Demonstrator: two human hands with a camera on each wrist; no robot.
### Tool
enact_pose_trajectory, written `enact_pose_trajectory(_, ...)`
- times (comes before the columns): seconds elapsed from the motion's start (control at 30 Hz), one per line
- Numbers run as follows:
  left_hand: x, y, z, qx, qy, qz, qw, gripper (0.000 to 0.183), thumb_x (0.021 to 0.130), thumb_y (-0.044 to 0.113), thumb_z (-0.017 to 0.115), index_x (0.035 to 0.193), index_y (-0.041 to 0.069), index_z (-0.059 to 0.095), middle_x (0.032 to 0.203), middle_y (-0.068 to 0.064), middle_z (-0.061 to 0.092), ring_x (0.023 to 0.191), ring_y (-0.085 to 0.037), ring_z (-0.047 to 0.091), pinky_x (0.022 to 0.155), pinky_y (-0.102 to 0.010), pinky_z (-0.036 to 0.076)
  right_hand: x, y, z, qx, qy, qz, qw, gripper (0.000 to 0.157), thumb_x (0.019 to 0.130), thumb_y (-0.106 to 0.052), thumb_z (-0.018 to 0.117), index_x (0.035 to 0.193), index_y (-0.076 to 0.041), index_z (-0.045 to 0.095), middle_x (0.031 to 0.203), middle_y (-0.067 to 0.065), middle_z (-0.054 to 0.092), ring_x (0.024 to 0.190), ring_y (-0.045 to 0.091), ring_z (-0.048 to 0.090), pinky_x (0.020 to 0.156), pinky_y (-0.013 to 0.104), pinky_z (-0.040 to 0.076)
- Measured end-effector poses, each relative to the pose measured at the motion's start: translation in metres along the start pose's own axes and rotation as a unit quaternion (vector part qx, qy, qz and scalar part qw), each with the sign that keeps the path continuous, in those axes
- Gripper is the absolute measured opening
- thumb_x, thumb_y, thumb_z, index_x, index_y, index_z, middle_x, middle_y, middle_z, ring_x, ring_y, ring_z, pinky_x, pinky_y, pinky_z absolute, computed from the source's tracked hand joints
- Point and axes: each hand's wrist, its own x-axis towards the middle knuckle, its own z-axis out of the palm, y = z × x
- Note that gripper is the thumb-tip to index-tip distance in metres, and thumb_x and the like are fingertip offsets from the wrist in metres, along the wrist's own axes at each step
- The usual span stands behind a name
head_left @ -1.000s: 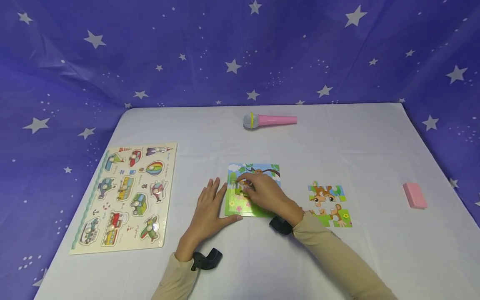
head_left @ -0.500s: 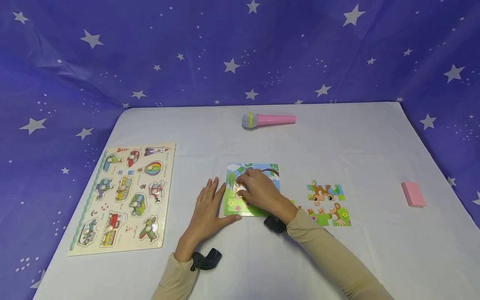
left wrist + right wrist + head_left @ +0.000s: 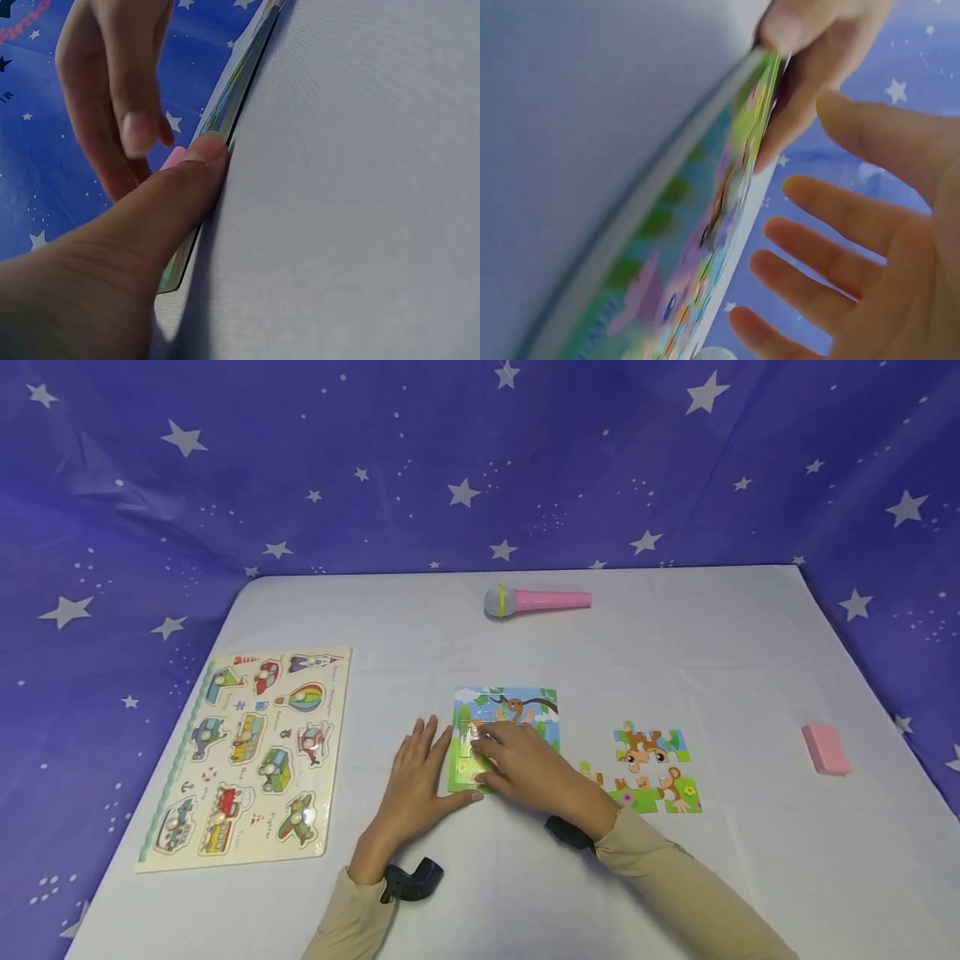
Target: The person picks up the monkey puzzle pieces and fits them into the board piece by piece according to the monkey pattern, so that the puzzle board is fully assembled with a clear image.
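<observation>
Just drew the right hand point(image 3: 528, 768) slightly back over the puzzle board point(image 3: 472, 706), spread open, gripping nothing. Apparently steadying that on the tabletop point(image 3: 420, 627) with the left hand point(image 3: 416, 781) open at its edge. Probably free for the loose pieces point(image 3: 643, 745) alongside.

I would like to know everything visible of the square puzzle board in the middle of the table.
The square puzzle board is thin and glossy, perhaps card or wood. It lies flat on the white table, with blue sky, leaves and a brown branch printed towards its far side, green with a pink flower towards the near side. Piece outlines show inside its border. The thumb of the left grip touches its near edge; the right grip is over it, hiding part.
</observation>
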Motion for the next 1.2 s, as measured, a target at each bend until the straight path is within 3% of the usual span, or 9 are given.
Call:
enact_pose_trajectory(0.13,0.000,-0.001,0.000,0.009,-0.003,0.001,1.0000,0.095,0.069,0.055,0.069,0.142,0.007,0.029,0.151,-0.016,0.017,0.142,-0.031,0.008,0.114,-0.047,0.010,-0.011,-0.008,0.001,0.007,-0.046,-0.019,0.999,0.049,0.087,-0.042,0.055,0.124,-0.009,0.054,0.138,0.011,0.045,0.130,0.029,0.039,0.104,0.048,0.034)
enact_pose_trajectory(0.5,0.000,0.000,0.000,0.007,-0.008,0.002,0.9999,0.095,0.070,0.052,0.069,0.142,0.007,0.028,0.151,-0.016,0.017,0.142,-0.031,0.008,0.114,-0.047,0.009,-0.013,-0.009,0.005,0.045,-0.146,0.016,0.988,0.065,0.090,-0.054,0.040,0.140,-0.013,0.034,0.152,0.008,0.019,0.141,0.026,0.015,0.113,0.050,0.016)
enact_pose_trajectory(0.9,0.000,0.000,-0.001,0.011,-0.006,0.008,0.9999,0.095,0.070,0.052,0.070,0.142,0.006,0.029,0.151,-0.017,0.017,0.141,-0.032,0.008,0.114,-0.048,0.010,-0.010,-0.006,0.004,0.058,-0.134,0.015,0.989,0.064,0.091,-0.054,0.039,0.140,-0.014,0.036,0.151,0.008,0.024,0.140,0.025,0.018,0.114,0.049,0.015)
enact_pose_trajectory(1.2,0.000,0.001,-0.001,0.003,0.001,0.003,1.0000,0.096,0.069,0.056,0.068,0.142,0.006,0.030,0.151,-0.016,0.017,0.141,-0.031,0.008,0.114,-0.047,0.010,-0.011,0.002,0.000,0.066,-0.075,0.019,0.995,0.054,0.087,-0.047,0.053,0.130,-0.014,0.048,0.141,0.012,0.040,0.133,0.030,0.034,0.107,0.049,0.030)
